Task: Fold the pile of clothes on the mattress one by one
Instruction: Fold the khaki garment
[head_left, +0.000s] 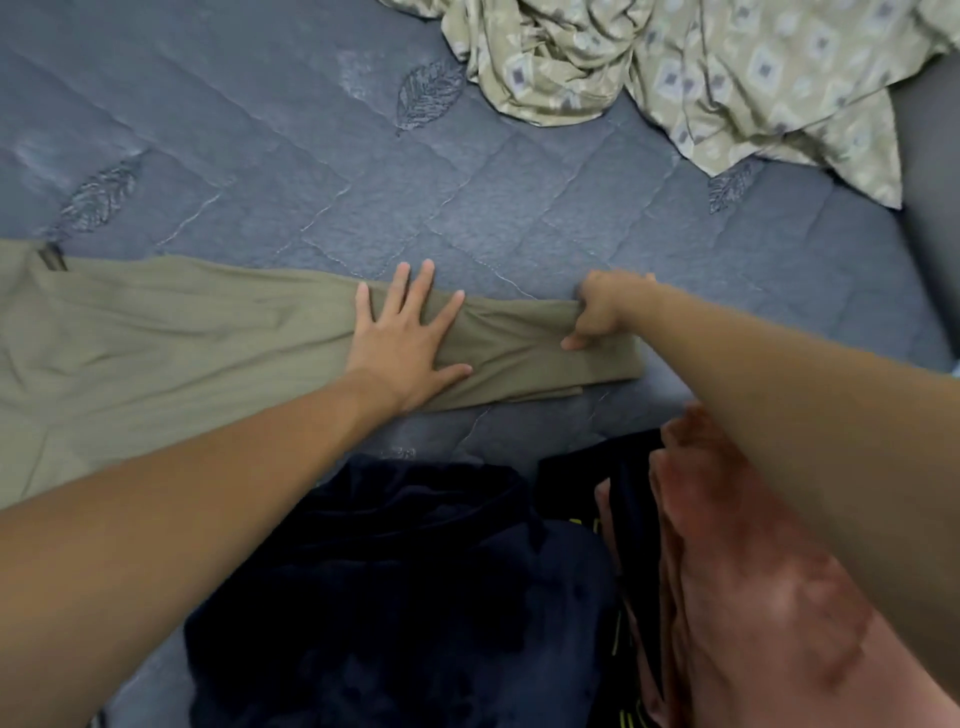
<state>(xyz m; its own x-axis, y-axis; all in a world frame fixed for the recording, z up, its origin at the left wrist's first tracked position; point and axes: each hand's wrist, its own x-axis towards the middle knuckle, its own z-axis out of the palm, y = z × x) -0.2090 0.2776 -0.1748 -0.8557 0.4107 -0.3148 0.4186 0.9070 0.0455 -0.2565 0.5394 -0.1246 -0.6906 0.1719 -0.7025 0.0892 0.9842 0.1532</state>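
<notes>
Pinning olive trousers (182, 332) flat on the mattress (363, 182) with spread left hand (408, 345), right hand (602, 312) pinching leg end, best pulling taut before folding over toward the waist.

Counting from the olive garment (182, 338) stretched across the mattress (311, 171): that's one piece laid out flat. Two hands on it, my left hand (405, 343) and my right hand (602, 312). Beyond the olive garment, at the far right, one crumpled patterned cloth (701, 67). On the near side of it, I make out three pieces heaped together: one dark navy garment (405, 582), one black piece with yellow print (623, 519) beside that, one reddish-pink cloth (737, 597) furthest right. Five fabric items in all, one mattress. Three stitched leaf motifs (428, 93) show on the mattress beyond the olive garment.
</notes>
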